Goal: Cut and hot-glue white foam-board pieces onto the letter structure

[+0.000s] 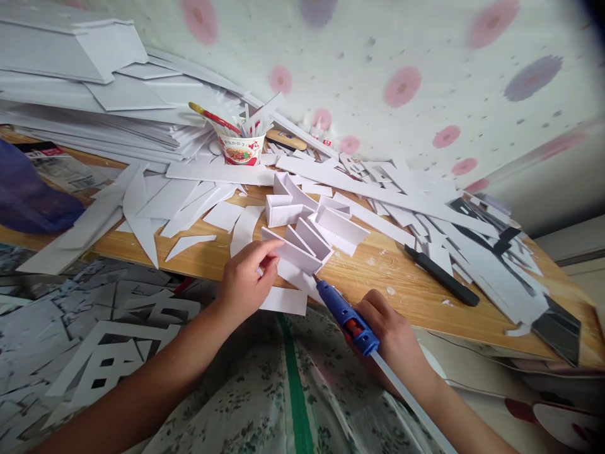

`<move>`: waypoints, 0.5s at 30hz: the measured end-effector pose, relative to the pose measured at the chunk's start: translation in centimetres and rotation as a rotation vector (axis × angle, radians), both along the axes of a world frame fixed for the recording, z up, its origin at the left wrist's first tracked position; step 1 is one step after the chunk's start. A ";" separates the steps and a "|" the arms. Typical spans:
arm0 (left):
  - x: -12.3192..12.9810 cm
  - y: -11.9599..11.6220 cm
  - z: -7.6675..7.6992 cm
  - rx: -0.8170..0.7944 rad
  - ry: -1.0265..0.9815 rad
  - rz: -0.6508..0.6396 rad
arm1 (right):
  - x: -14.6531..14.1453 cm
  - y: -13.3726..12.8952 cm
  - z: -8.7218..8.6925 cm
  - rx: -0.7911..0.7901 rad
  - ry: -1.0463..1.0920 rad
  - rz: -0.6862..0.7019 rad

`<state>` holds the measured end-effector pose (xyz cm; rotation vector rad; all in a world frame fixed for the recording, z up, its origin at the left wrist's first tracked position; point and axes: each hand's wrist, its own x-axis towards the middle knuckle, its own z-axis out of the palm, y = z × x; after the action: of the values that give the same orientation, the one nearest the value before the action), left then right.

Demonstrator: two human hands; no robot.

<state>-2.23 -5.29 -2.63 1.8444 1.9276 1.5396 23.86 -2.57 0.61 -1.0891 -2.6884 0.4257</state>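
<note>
My left hand (248, 271) pinches the near wall of a white foam board shape (295, 249) built from upright strips. In my right hand (390, 331) is a blue hot glue gun (347, 318), a long clear glue stick (411, 397) trailing from its back end. The gun's tip touches or nearly touches the lower right corner of the shape; I cannot tell which. Just behind stand more joined upright white walls (288, 205). Under and before the shape lie flat white pieces (286, 301) at the table's front edge.
On the wooden table (378, 277) lies a black-handled knife (442, 275). A paper cup (243, 151) of sticks and a brush stands behind. Stacked white boards (118, 120) fill the back left. White offcuts (401, 208) cover the right. A purple bag (35, 195) sits far left.
</note>
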 end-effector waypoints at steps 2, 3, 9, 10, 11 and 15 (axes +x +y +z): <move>0.0 0.0 0.0 0.008 0.001 -0.003 | 0.0 0.0 0.1 0.005 -0.004 0.002; 0.0 0.0 0.0 0.015 0.002 -0.004 | 0.0 0.0 0.1 0.008 -0.010 0.002; 0.0 0.0 0.0 0.011 0.015 -0.001 | 0.0 0.0 0.0 0.010 0.021 0.002; 0.0 0.0 0.0 0.008 0.015 -0.001 | 0.0 0.0 0.0 0.009 0.033 0.001; 0.0 0.0 0.1 0.006 0.014 -0.001 | 0.0 0.0 0.0 0.006 0.045 -0.002; 0.0 -0.1 0.1 0.003 0.008 0.002 | 0.1 0.0 -0.1 -0.002 0.072 0.006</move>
<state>-2.20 -5.35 -2.55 1.8531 1.9321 1.5394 23.96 -2.60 0.53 -1.0454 -2.6296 0.4602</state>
